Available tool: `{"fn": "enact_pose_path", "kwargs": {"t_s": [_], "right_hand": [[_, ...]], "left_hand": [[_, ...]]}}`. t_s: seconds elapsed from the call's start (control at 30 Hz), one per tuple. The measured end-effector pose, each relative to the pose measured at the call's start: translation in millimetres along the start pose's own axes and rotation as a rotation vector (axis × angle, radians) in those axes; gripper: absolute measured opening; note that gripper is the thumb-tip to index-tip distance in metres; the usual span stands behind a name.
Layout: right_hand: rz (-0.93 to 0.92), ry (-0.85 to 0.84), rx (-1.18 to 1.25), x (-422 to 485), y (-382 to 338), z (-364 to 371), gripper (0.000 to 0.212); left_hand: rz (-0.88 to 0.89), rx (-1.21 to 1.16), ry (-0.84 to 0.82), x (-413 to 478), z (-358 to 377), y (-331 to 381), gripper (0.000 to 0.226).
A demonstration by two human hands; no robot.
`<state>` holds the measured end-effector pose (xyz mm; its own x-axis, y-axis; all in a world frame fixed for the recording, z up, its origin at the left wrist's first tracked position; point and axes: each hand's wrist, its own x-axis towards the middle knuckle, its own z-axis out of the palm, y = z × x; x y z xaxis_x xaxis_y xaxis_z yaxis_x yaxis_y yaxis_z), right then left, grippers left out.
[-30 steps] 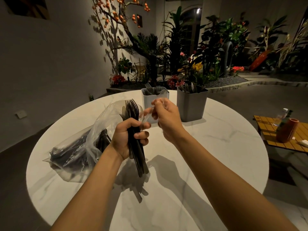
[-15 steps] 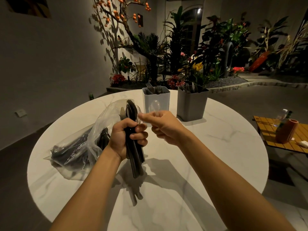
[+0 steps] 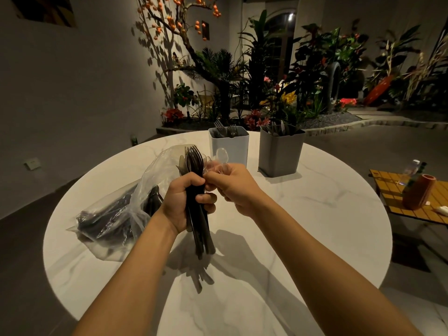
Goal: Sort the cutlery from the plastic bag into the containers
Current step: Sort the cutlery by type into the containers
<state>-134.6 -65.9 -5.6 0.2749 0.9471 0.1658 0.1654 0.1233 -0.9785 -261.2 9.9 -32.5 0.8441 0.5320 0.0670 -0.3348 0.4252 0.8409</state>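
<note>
My left hand (image 3: 186, 202) grips an upright bundle of dark plastic cutlery (image 3: 197, 221), fork tines at the top. My right hand (image 3: 232, 187) sits right beside it, its fingers pinching clear plastic spoons (image 3: 221, 156) at the bundle's edge. A clear plastic bag (image 3: 116, 214) with more dark cutlery lies on the white round table (image 3: 315, 214) to the left. At the far side stand a light grey container (image 3: 229, 146) holding forks and a dark grey container (image 3: 280, 154) holding other cutlery.
A low wooden side table (image 3: 392, 190) with an orange vase (image 3: 418, 195) and a bottle stands to the right, off the round table. Plants and a wall lie beyond the far edge.
My right hand, holding a clear spoon, has come back from near the light container to the bundle in my left hand. The bundle has stayed upright.
</note>
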Motion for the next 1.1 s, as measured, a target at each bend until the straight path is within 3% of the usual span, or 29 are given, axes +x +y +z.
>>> {"fn": "enact_pose_path", "kwargs": {"t_s": [0.37, 0.8, 1.1], "right_hand": [[-0.095, 0.123, 0.079, 2, 2, 11, 0.028], [-0.065, 0.226, 0.054, 5, 9, 11, 0.028], [-0.024, 0.338, 0.116, 8, 7, 11, 0.027]], "left_hand": [[0.032, 0.107, 0.139, -4, 16, 4, 0.031], [0.046, 0.128, 0.197, -1, 20, 2, 0.031], [0.016, 0.017, 0.249, 1, 14, 1, 0.035]]}}
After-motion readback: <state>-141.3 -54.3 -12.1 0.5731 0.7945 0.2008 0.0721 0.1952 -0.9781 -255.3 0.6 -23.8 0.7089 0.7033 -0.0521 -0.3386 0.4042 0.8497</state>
